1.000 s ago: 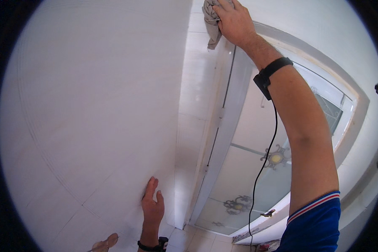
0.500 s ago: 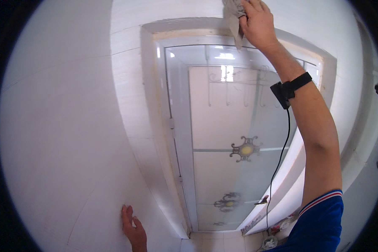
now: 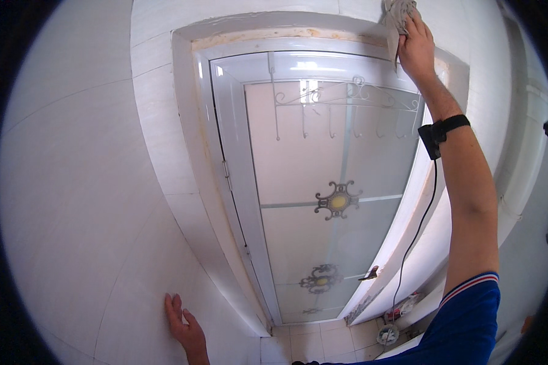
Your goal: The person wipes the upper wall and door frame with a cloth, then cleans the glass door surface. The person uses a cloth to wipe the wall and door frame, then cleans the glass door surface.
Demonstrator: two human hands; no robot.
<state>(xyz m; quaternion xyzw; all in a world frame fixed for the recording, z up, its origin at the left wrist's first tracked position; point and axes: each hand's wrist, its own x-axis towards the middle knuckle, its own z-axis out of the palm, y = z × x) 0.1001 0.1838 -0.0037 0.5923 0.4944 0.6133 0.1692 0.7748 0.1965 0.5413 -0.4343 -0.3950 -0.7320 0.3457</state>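
Observation:
Raised to the top of the view, my right hand [image 3: 416,50] grips a crumpled grey-beige cloth [image 3: 398,19]. The cloth is against the white wall above the right part of the door frame [image 3: 323,44], and one end hangs down below my fingers. Low on the left, my left hand [image 3: 187,328] has its fingers stretched out and apart, at the pale tiled wall [image 3: 85,201], and it holds nothing. A black strap with a small box [image 3: 433,135] circles my right wrist area, and a thin cable runs down from it.
A glazed white door [image 3: 310,158] with scroll ornaments fills the middle, its handle [image 3: 369,274] low on the right. A white hook rack [image 3: 347,103] spans its upper part. Below right, a small bin [image 3: 388,334] stands on the tiled floor [image 3: 307,344]. A pipe [image 3: 520,164] runs along the right.
My right hand has slid the cloth rightward along the wall above the door frame. The view has shifted, and my left hand stays low at the left wall.

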